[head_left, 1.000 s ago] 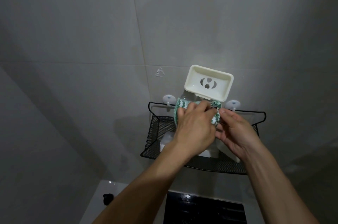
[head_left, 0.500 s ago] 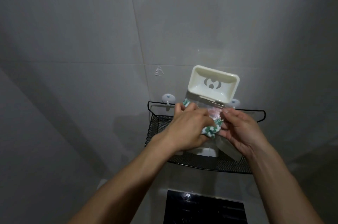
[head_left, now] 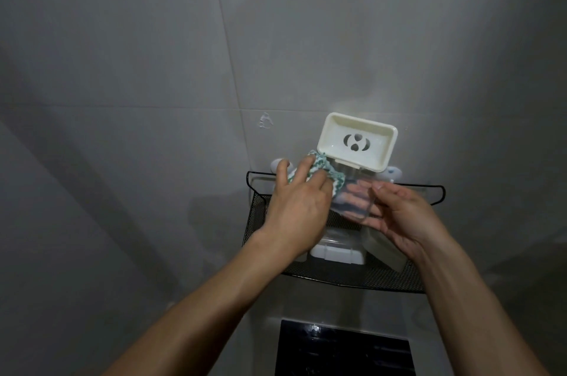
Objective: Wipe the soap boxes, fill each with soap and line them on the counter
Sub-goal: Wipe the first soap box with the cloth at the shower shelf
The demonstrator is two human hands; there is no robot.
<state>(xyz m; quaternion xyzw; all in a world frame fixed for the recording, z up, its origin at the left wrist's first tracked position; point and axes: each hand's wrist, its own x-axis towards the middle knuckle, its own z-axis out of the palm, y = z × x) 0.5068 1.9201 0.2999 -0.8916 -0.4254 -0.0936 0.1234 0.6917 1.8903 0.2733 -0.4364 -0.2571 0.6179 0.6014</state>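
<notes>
Wiping a soap box [head_left: 357, 142] with a cloth [head_left: 329, 174], two bare hands meet in front of a grey tiled wall [head_left: 153, 69]. The left hand [head_left: 296, 207] grips the bunched green-and-white cloth under curled fingers and presses it against the box, just where the cream tray joins the clear half [head_left: 352, 204]. The right hand [head_left: 405, 216] grasps that clear half, with the thumb on top and the fingers underneath, visible through the plastic. The cream tray stands open above both hands, its inside facing the camera, with cut-out holes in its floor.

Below and behind the hands, a black mesh basket [head_left: 257, 213] hangs on the wall. A white box [head_left: 336, 253] lies in it under the left wrist, and a cream box [head_left: 383, 250] lies under the right palm. Two pale hooks [head_left: 392, 173] sit on the wall just beyond the fingertips. A glossy black panel [head_left: 343, 351] shows between the forearms, near the bottom edge.
</notes>
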